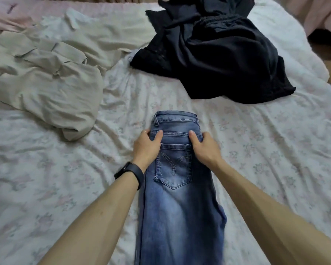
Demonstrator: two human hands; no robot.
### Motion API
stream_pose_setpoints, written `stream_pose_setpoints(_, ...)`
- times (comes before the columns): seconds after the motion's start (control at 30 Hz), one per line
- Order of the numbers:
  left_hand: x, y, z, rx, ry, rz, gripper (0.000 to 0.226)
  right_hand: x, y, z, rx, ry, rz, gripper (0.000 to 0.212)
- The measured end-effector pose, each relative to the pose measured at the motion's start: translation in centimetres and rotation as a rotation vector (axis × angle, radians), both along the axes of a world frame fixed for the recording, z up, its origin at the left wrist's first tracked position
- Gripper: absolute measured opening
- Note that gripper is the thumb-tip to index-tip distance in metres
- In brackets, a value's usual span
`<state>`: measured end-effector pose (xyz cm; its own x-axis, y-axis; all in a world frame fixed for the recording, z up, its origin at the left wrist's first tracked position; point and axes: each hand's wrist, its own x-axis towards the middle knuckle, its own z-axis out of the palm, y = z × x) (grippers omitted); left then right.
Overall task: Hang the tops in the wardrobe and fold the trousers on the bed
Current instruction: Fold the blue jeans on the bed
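Blue jeans [177,197] lie lengthwise on the bed, folded leg on leg, waistband away from me and a back pocket facing up. My left hand [146,148] grips the jeans' left edge just below the waistband, thumb on top. My right hand [203,148] grips the right edge at the same height, thumb on the denim. A heap of black clothes [214,54] lies at the far right of the bed. Beige clothes [42,77] lie crumpled at the left.
The bed [275,150] is covered by a white sheet with a faint flower print, creased all over. A pink fabric [11,14] shows at the far left corner. The bed's right edge drops to a dark floor [327,44].
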<state>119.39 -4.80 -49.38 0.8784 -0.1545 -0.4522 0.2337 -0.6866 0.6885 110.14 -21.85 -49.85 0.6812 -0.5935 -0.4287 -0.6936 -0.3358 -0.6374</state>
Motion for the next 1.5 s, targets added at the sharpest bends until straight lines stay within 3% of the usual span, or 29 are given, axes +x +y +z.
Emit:
stream_pose_setpoints(0.1,2.3,-0.6,-0.7,0.03,-0.059,0.032,0.052,1.6,-0.6,-0.6,-0.144,-0.076,0.024,0.036)
stream_pose_setpoints(0.2,3.3,-0.5,-2.1,0.051,0.001,0.081,0.051,2.9,0.0,-1.3,-0.155,-0.027,0.014,0.041)
stream_pose_setpoints(0.3,2.6,-0.9,-2.6,0.079,-0.065,0.084,0.051,2.9,0.3,-0.5,-0.081,-0.01,-0.05,0.049)
stream_pose_setpoints(0.33,1.7,-1.0,-2.2,0.121,-0.124,0.067,0.052,2.2,0.8,0.1,-0.109,-0.026,-0.049,0.052)
stream_pose_setpoints(0.4,-1.7,-0.4,-1.7,0.261,-0.386,-0.078,0.06,-1.1,2.8,0.8,-0.347,-0.069,0.027,0.058)
stream_pose_setpoints(0.5,-10.0,2.8,-1.4,0.335,-0.705,-0.469,0.067,-8.2,8.9,1.0,-0.626,-0.24,0.257,0.062)
stream_pose_setpoints(0.6,-20.2,9.5,-2.5,0.445,-0.613,-0.8,0.069,-18.7,14.6,-0.6,-0.639,-0.158,0.551,0.062)
stream_pose_setpoints(0.7,-27.4,16.2,-3.0,0.54,-0.532,-0.702,0.061,-29.1,18.1,-1.9,-0.561,0.048,0.55,0.064)
stream_pose_setpoints(0.8,-32.4,19.9,-1.4,0.555,-0.451,-0.634,0.061,-36.5,21.0,-1.3,-0.461,0.093,0.505,0.062)
stream_pose_setpoints(0.9,-38.0,22.6,0.4,0.481,-0.378,-0.548,0.058,-42.2,23.8,-0.3,-0.3,0.024,0.294,0.061)
stream_pose_setpoints(1.0,-42.4,24.3,1.9,0.371,-0.123,-0.246,0.063,-44.7,25.3,1.2,0.026,0.063,-0.113,0.062)
stream_pose_setpoints(1.07,-44.5,25.7,2.2,0.302,0.106,-0.092,0.061,-45.5,25.4,1.9,0.182,0.173,-0.267,0.047)
stream_pose_setpoints(1.17,-47.1,28.3,2.2,0.229,0.325,0.02,0.044,-47.4,24.7,1.6,0.333,0.335,-0.155,0.026)
stream_pose_setpoints(1.3,-48.6,29.9,1.8,0.127,0.458,0.11,0.028,-49.2,24.1,0.6,0.536,0.383,0.071,0.036)
stream_pose_setpoints(1.43,-49.1,30.3,3.1,0.197,0.395,0.056,0.021,-51.1,24.3,2.1,0.569,0.331,0.114,0.025)
stream_pose_setpoints(1.5,-49.9,30.4,4.9,0.126,0.369,0.08,0.022,-52.1,24.0,4.0,0.581,0.276,0.074,0.02)
